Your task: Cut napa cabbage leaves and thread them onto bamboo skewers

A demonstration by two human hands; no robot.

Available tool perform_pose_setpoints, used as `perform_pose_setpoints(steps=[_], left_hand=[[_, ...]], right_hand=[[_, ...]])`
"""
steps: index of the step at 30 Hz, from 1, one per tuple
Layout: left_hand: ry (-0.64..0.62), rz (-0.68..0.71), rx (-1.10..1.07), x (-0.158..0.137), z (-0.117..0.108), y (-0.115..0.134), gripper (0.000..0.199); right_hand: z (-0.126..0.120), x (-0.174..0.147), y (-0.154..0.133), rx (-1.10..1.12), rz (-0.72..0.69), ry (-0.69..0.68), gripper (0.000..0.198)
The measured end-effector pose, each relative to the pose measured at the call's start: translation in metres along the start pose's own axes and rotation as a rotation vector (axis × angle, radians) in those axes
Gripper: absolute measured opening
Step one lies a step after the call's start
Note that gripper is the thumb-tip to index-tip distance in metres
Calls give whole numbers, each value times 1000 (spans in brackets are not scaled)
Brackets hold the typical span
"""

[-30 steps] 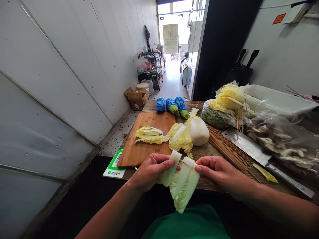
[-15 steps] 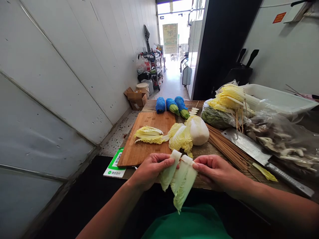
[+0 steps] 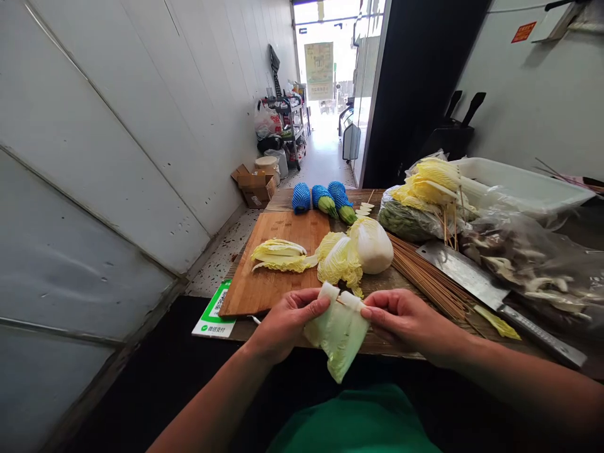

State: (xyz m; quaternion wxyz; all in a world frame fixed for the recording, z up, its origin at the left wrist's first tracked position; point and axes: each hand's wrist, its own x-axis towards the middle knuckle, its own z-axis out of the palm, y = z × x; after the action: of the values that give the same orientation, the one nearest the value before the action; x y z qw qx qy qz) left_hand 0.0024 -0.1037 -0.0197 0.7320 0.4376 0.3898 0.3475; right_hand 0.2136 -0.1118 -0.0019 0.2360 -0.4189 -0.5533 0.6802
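Above the table's near edge, my left hand (image 3: 295, 318) pinches the top of a pale napa cabbage leaf (image 3: 346, 343). Opposite it, my right hand (image 3: 401, 321) is closed on the upper right corner of the cabbage leaves. A short stretch of thin skewer (image 3: 340, 301) shows between the leaf tops; most of it is hidden. Beyond my hands, a cut cabbage piece (image 3: 280, 257) lies on the wooden cutting board (image 3: 255, 290). Beside it, loose yellow leaves (image 3: 338, 258) lean against a round white cabbage (image 3: 374, 245).
Bamboo skewers (image 3: 425, 277) lie right of the cabbage, under a cleaver (image 3: 465, 270). Bagged mushrooms (image 3: 542, 270), a white tub (image 3: 523, 182) and skewered cabbage leaves (image 3: 431, 182) stand on the right. Blue-netted vegetables (image 3: 325, 201) sit at the far edge.
The leaves between my hands have swung up and bunched together, their lower tips now higher. Both hands keep their pinch at nearly the same place. The view has shifted slightly.
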Motion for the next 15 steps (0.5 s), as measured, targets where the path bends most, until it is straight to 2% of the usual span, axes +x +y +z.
perform_pose_setpoints(steps=[4, 11, 13, 15], left_hand=[[-2, -2, 82, -1, -1, 3, 33], [195, 57, 31, 3, -26, 28, 26], [164, 90, 45, 3, -33, 35, 27], [75, 57, 92, 1, -36, 42, 33]], right_hand=[[-3, 2, -2, -35, -28, 4, 38], [-10, 4, 8, -117, -69, -78, 38], [-7, 5, 12, -108, -110, -55, 38], [-3, 6, 15, -101, -160, -47, 38]])
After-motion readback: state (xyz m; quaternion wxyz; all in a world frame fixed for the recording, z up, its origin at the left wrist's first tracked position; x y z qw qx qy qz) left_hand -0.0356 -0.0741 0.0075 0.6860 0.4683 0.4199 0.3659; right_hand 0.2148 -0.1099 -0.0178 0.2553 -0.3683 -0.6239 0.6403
